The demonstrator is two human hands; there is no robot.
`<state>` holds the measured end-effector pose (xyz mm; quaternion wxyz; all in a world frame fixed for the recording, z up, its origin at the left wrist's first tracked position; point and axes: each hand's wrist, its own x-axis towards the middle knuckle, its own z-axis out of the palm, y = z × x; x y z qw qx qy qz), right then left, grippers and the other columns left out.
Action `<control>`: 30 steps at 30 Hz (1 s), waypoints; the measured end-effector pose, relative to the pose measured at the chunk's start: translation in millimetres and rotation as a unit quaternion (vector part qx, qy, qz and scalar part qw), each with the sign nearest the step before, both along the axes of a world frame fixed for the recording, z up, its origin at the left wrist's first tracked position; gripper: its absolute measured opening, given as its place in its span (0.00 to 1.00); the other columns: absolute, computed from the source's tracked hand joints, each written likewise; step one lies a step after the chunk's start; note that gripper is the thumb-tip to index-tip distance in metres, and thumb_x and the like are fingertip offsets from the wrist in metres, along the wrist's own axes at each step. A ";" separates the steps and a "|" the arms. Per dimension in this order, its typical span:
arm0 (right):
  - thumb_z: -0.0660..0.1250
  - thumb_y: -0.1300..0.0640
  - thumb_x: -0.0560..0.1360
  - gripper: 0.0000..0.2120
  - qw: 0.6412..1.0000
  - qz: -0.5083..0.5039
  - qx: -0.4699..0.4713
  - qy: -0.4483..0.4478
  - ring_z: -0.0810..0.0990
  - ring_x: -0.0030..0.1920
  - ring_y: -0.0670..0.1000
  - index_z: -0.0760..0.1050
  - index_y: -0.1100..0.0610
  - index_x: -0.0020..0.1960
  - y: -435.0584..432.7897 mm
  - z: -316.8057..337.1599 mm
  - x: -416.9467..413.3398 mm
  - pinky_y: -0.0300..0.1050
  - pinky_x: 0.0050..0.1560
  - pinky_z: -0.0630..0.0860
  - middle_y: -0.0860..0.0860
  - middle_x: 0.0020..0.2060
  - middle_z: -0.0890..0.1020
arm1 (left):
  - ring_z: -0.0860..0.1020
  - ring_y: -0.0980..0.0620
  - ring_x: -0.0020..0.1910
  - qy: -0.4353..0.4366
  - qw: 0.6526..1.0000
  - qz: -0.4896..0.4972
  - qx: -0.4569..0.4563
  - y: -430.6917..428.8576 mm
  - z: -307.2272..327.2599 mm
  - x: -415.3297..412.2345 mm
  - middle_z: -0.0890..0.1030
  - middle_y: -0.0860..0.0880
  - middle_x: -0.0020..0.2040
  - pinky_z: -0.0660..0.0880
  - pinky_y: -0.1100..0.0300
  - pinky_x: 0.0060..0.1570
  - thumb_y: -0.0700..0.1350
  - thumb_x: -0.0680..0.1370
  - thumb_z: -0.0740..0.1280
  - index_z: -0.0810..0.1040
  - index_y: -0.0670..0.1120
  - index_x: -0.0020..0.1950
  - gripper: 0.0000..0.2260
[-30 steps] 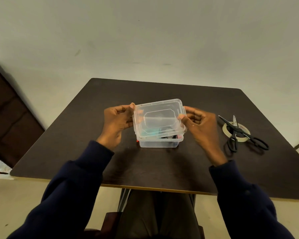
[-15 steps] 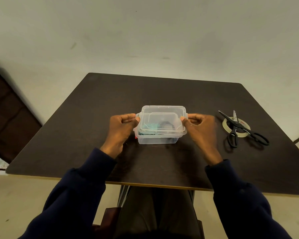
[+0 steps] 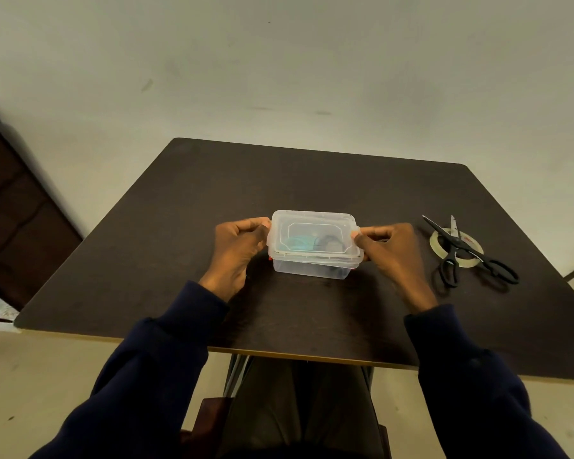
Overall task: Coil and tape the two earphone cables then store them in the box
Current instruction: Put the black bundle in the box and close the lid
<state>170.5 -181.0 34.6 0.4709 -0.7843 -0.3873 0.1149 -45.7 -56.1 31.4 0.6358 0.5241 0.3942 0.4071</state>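
A small clear plastic box (image 3: 312,268) stands on the dark table (image 3: 312,180), with its clear lid (image 3: 314,231) lying flat on top. Through the plastic I see a teal coiled earphone cable (image 3: 297,242) and a black one (image 3: 328,241) inside. My left hand (image 3: 241,250) grips the lid's left end with curled fingers and thumb. My right hand (image 3: 390,248) grips the lid's right end the same way. Small red latches show at the box's lower corners.
Black scissors (image 3: 461,251) lie across a roll of clear tape (image 3: 456,243) at the table's right. A dark wooden piece of furniture (image 3: 17,220) stands on the left beyond the table. The table's front edge is near my lap.
The lid was tilted above the box a second ago; it now sits flat on it. Both hands came down with the lid and stay at its ends.
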 end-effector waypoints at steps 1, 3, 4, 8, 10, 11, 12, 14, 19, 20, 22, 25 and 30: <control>0.73 0.58 0.76 0.08 1.000 -0.005 0.001 -0.010 0.86 0.38 0.49 0.86 0.58 0.53 0.7 -0.8 -2.5 0.41 0.38 0.81 0.53 0.45 0.88 | 0.84 0.47 0.54 -0.001 1.000 0.004 0.000 -0.3 -0.3 1.0 0.86 0.46 0.52 0.82 0.52 0.54 0.36 0.78 0.70 0.85 0.44 0.48 0.05; 0.73 0.57 0.76 0.08 0.999 -0.015 0.001 -0.036 0.84 0.34 0.46 0.86 0.58 0.53 1.2 -1.4 -6.3 0.34 0.32 0.75 0.51 0.41 0.87 | 0.85 0.48 0.53 0.003 1.000 0.013 -0.001 0.6 -1.1 2.2 0.86 0.46 0.52 0.82 0.53 0.54 0.37 0.77 0.72 0.85 0.43 0.52 0.05; 0.73 0.56 0.76 0.08 0.999 -0.022 -0.002 -0.047 0.83 0.33 0.45 0.86 0.57 0.52 1.1 -1.3 -7.3 0.32 0.30 0.73 0.50 0.39 0.87 | 0.85 0.49 0.53 0.012 1.000 0.014 0.005 1.9 -2.3 2.7 0.86 0.46 0.52 0.82 0.55 0.53 0.38 0.77 0.72 0.85 0.42 0.54 0.07; 0.74 0.52 0.76 0.09 0.998 -0.022 -0.012 -0.053 0.84 0.35 0.45 0.87 0.57 0.51 -1.3 -0.3 -7.1 0.36 0.35 0.78 0.50 0.39 0.87 | 0.86 0.53 0.49 0.067 0.996 0.009 0.064 6.0 -5.4 4.0 0.86 0.47 0.52 0.84 0.57 0.48 0.41 0.77 0.73 0.84 0.43 0.57 0.09; 0.74 0.50 0.75 0.10 0.999 -0.014 -0.015 -0.049 0.85 0.35 0.47 0.87 0.56 0.49 -2.8 0.0 -6.7 0.43 0.39 0.83 0.50 0.39 0.87 | 0.86 0.54 0.47 0.105 0.989 0.006 0.107 7.6 -5.3 5.0 0.87 0.48 0.50 0.84 0.55 0.47 0.41 0.78 0.73 0.85 0.43 0.55 0.07; 0.75 0.49 0.75 0.10 0.999 -0.011 -0.017 -0.049 0.85 0.36 0.47 0.87 0.56 0.48 -3.6 0.1 -6.8 0.45 0.40 0.83 0.49 0.39 0.87 | 0.86 0.56 0.45 0.122 0.984 0.005 0.131 7.0 -5.0 5.6 0.87 0.50 0.49 0.84 0.57 0.45 0.41 0.78 0.72 0.85 0.44 0.54 0.06; 0.75 0.48 0.75 0.11 0.999 -0.010 -0.017 -0.047 0.85 0.36 0.47 0.87 0.55 0.48 -3.9 -0.3 -6.6 0.45 0.41 0.83 0.50 0.39 0.87 | 0.85 0.59 0.43 0.137 0.979 0.005 0.153 6.1 -4.0 6.3 0.86 0.52 0.47 0.84 0.60 0.42 0.41 0.79 0.72 0.86 0.44 0.53 0.05; 0.75 0.49 0.75 0.11 0.999 -0.010 -0.018 -0.036 0.85 0.37 0.47 0.87 0.56 0.50 -3.8 -1.2 -6.3 0.42 0.39 0.81 0.51 0.41 0.87 | 0.84 0.61 0.40 0.156 0.971 0.006 0.181 5.5 -2.4 7.3 0.85 0.55 0.45 0.82 0.64 0.39 0.40 0.79 0.72 0.86 0.44 0.52 0.05; 0.76 0.54 0.75 0.07 1.000 -0.023 -0.020 0.009 0.85 0.36 0.50 0.87 0.58 0.46 -1.6 -4.0 -7.1 0.44 0.38 0.83 0.54 0.40 0.87 | 0.86 0.53 0.48 0.126 0.984 -0.017 0.127 13.0 -7.5 5.2 0.86 0.48 0.52 0.84 0.51 0.48 0.42 0.77 0.74 0.85 0.42 0.57 0.10; 0.76 0.54 0.75 0.07 0.999 -0.028 -0.014 0.027 0.85 0.36 0.52 0.86 0.59 0.46 -0.6 -4.9 -7.9 0.48 0.39 0.84 0.54 0.39 0.87 | 0.86 0.52 0.48 0.115 0.987 -0.022 0.110 14.2 -8.7 4.1 0.86 0.47 0.52 0.84 0.49 0.49 0.42 0.77 0.74 0.85 0.42 0.57 0.10; 0.76 0.54 0.75 0.08 0.998 -0.038 -0.009 0.046 0.86 0.36 0.53 0.86 0.59 0.46 0.1 -7.8 -8.7 0.50 0.41 0.85 0.54 0.39 0.86 | 0.86 0.51 0.49 0.096 0.991 -0.033 0.089 16.4 -10.1 2.4 0.87 0.46 0.52 0.84 0.47 0.51 0.41 0.76 0.74 0.84 0.41 0.58 0.11; 0.75 0.53 0.75 0.08 0.997 -0.044 0.010 0.056 0.85 0.34 0.50 0.85 0.59 0.47 -0.9 -13.5 -9.8 0.46 0.39 0.85 0.53 0.40 0.87 | 0.86 0.50 0.49 0.075 0.994 -0.042 0.064 18.3 -11.1 1.8 0.87 0.46 0.52 0.83 0.46 0.52 0.40 0.76 0.74 0.84 0.41 0.58 0.11; 0.75 0.52 0.75 0.09 0.995 -0.056 0.051 0.066 0.86 0.35 0.44 0.85 0.57 0.50 -3.4 -20.1 -15.4 0.38 0.36 0.82 0.47 0.40 0.86 | 0.86 0.49 0.50 0.031 0.998 -0.036 0.026 14.4 -15.5 1.1 0.87 0.46 0.52 0.83 0.47 0.53 0.41 0.75 0.74 0.83 0.41 0.59 0.12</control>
